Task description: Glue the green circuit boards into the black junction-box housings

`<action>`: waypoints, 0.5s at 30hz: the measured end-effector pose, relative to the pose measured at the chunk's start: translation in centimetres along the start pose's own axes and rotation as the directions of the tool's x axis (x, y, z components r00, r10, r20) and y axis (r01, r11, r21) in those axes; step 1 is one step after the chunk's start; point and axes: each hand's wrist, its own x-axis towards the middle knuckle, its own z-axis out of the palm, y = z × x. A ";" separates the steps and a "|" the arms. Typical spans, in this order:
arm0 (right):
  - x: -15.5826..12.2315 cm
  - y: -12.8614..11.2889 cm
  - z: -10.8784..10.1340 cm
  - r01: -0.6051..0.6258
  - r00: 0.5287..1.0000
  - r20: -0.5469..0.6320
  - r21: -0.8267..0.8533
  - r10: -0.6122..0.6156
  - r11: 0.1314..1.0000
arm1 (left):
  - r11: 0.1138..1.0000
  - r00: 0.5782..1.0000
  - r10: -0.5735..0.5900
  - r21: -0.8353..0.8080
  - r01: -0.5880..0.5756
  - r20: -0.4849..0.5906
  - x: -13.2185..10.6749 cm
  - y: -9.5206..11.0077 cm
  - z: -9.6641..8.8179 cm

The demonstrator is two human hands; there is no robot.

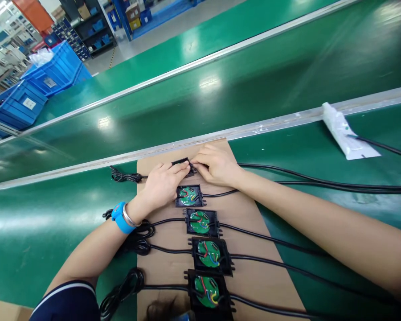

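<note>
My left hand (163,183) and my right hand (216,164) meet at the far end of a brown cardboard sheet (169,263). Both pinch a small black box (183,163) with cables, mostly hidden under the fingers. A blue wristband (120,217) and a metal bangle sit on my left wrist. Nearer to me, several open black boxes lie in a row on the cardboard, each showing a green round circuit board (199,221) with coloured wires. Black cables (287,243) run out from both sides of each box.
The cardboard lies on a green bench beside a metal rail (87,162) and a green conveyor belt (220,84). A white plastic packet (345,131) lies at the right on the rail. Coiled cables (123,290) lie at the left. Blue crates (50,71) are stacked far left.
</note>
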 end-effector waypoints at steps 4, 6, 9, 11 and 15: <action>-0.1 0.3 -0.1 -0.027 0.999 0.040 0.012 0.026 1.000 | 0.980 0.998 0.067 -0.188 -0.066 -0.003 0.2 -1.3 -0.3; -0.3 0.1 -0.3 -0.033 0.998 0.046 0.002 0.033 0.999 | 0.951 0.994 0.102 -0.290 -0.107 -0.035 -0.1 -2.2 -0.9; -0.4 -1.1 -0.9 -0.051 0.998 0.022 -0.056 0.053 0.997 | 0.926 0.986 -0.015 -0.374 -0.048 -0.163 -1.2 -3.4 -1.5; -0.1 -2.4 -1.2 -0.038 0.997 0.055 -0.124 0.045 0.992 | 0.918 0.967 -0.160 -0.389 0.072 -0.198 -1.8 -4.1 -1.3; 1.4 -5.1 -1.2 0.028 0.957 0.286 -0.286 0.058 0.958 | 0.901 0.963 -0.252 -0.385 0.198 -0.095 -1.8 -4.4 0.1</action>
